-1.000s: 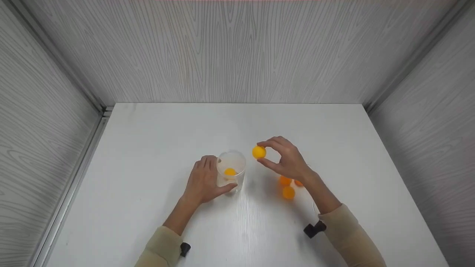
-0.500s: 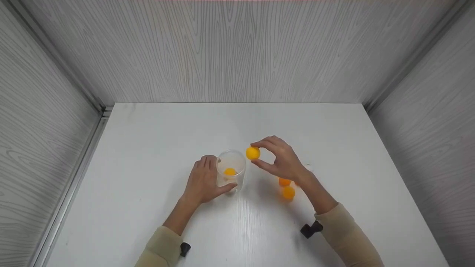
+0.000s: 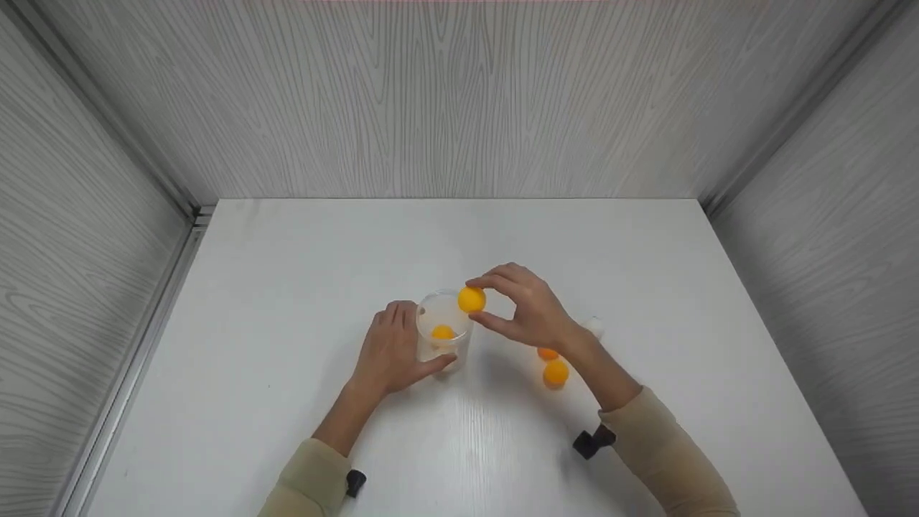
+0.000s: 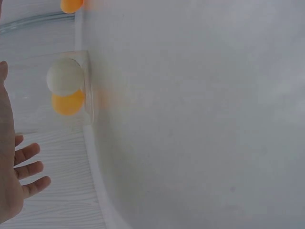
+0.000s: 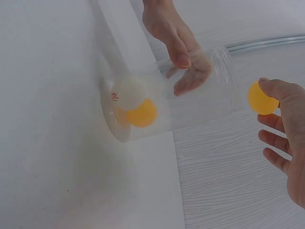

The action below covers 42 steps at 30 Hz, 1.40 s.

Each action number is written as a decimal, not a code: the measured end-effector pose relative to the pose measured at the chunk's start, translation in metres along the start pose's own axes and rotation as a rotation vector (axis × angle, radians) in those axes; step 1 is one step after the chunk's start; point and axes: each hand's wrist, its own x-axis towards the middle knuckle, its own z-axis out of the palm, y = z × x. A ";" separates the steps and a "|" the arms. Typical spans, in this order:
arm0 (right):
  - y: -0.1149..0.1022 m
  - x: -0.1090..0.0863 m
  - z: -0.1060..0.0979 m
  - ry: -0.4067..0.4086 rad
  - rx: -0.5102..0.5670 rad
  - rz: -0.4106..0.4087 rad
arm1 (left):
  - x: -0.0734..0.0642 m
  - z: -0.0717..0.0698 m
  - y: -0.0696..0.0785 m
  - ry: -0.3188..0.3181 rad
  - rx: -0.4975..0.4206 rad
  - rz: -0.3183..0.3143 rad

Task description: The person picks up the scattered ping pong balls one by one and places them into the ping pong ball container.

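Note:
A clear plastic jar (image 3: 463,350) stands upright on the white table, mouth up. My left hand (image 3: 391,352) holds it from the left, thumb across the near side and fingers behind. Inside, at the bottom, lie an orange ping-pong ball (image 5: 143,113) and a white ping-pong ball (image 5: 128,94). My right hand (image 3: 528,309) pinches another orange ping-pong ball (image 3: 472,299) between thumb and index finger. That ball overlaps the right side of the jar's rim in the head view; the right wrist view shows it just above the mouth.
Two loose orange balls (image 3: 556,373) (image 3: 548,353) sit on the table below my right wrist. A whitish rounded thing (image 3: 593,327) is partly hidden behind that wrist. Grey wood-grain panels (image 3: 459,100) enclose the table at the back and both sides.
My right hand has moved left with the pinched orange ball, from beside the jar to over its rim. My left hand and the jar have stayed in place.

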 end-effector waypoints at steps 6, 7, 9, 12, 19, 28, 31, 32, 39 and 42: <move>-0.004 0.007 0.002 -0.022 -0.016 -0.033 | 0.000 -0.001 -0.001 0.005 0.015 0.004; -0.004 0.008 0.003 -0.026 -0.015 -0.038 | 0.000 -0.001 -0.001 0.005 0.015 0.003; -0.005 0.010 0.005 -0.035 -0.014 -0.043 | 0.000 -0.001 -0.001 0.003 0.016 0.001; -0.005 0.012 0.008 -0.054 -0.017 -0.039 | 0.000 -0.001 0.000 0.002 0.011 -0.002; -0.007 0.014 0.014 -0.095 0.008 -0.014 | 0.000 -0.002 -0.002 0.000 0.013 0.001; -0.007 0.014 0.022 -0.132 0.052 0.029 | -0.001 -0.001 -0.002 0.021 0.013 0.032; -0.006 0.013 0.025 -0.144 0.069 0.051 | -0.001 -0.001 -0.003 0.024 0.014 0.036; -0.006 0.013 0.026 -0.148 0.070 0.055 | -0.001 -0.001 -0.003 0.024 0.012 0.037; -0.006 0.014 0.030 -0.172 0.075 0.063 | -0.001 -0.001 -0.002 0.023 0.022 0.045; -0.006 0.015 0.032 -0.187 0.078 0.073 | -0.001 -0.001 -0.002 0.023 0.028 0.045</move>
